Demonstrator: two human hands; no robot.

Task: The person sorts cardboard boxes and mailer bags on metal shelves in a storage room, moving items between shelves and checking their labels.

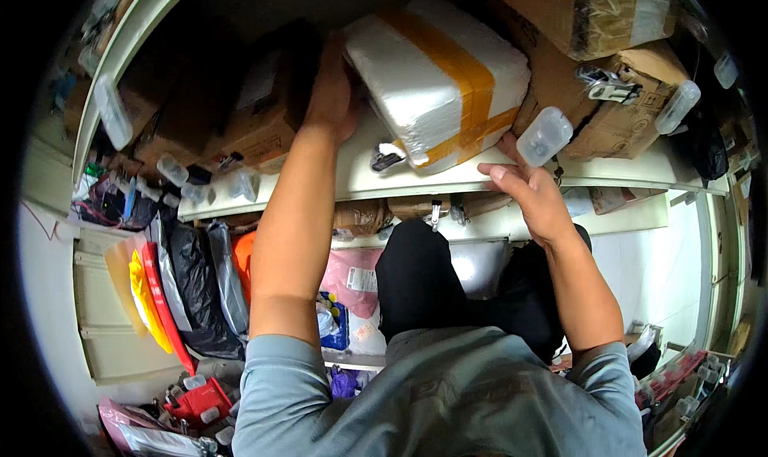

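A white foam box (414,79) bound with orange-brown packing tape (478,85) sits askew on a pale shelf (360,175). My left hand (332,94) is at the box's left side; its fingers are lost in shadow, so its grip cannot be made out. By the lower right corner of the box is my right hand (531,190), thumb and fingers apart at the shelf's front edge. Its fingertips are close to the box, but contact is unclear. A clear plastic holder (545,136) stands just above that hand. A metal clip (387,157) lies against the box's near left corner.
Cardboard boxes flank the foam box on the left (252,133) and right (621,124); another carton (591,16) is stacked higher. A metal clip (606,85) is on the right. Bagged parcels (201,289) stand lower left. A red basket (672,376) is lower right.
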